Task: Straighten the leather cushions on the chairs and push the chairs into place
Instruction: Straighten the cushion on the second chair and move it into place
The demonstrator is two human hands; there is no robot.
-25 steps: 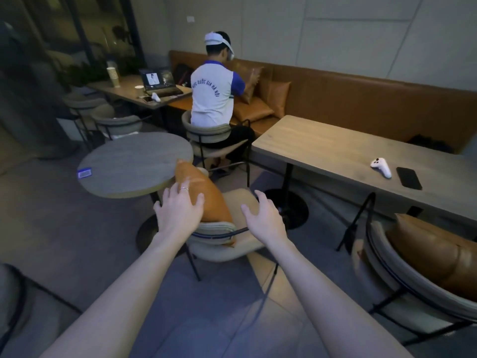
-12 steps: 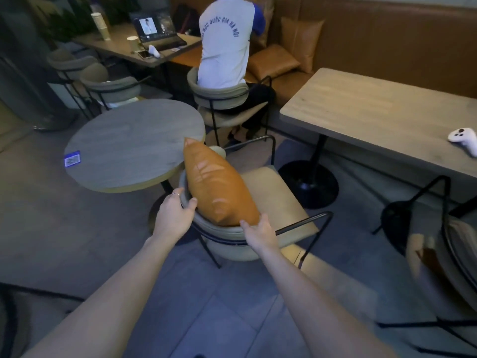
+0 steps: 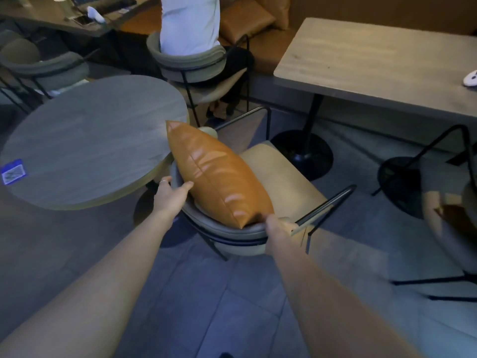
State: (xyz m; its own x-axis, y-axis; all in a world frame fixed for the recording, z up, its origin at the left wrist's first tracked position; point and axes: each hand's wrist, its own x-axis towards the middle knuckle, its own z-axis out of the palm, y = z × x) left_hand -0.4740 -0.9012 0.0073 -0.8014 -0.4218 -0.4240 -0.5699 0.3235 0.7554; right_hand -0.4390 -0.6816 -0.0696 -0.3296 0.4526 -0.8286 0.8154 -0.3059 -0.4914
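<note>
An orange leather cushion stands on edge against the curved grey backrest of a chair with a beige seat and black metal frame. The chair stands next to the round table, turned at an angle to it. My left hand grips the left part of the backrest, thumb against the cushion. My right hand holds the backrest's right end, at the cushion's lower corner. The fingers of that hand are mostly hidden.
A person sits in a like chair just beyond. A rectangular table with a white controller stands at the right, its black base close to my chair. Another chair with a cushion is at the far right. A leather bench runs along the back.
I have stepped closer and looked down. Both hands went from resting over the backrest to gripping its two ends. The chair appears turned a little, its seat now angled toward the right.
</note>
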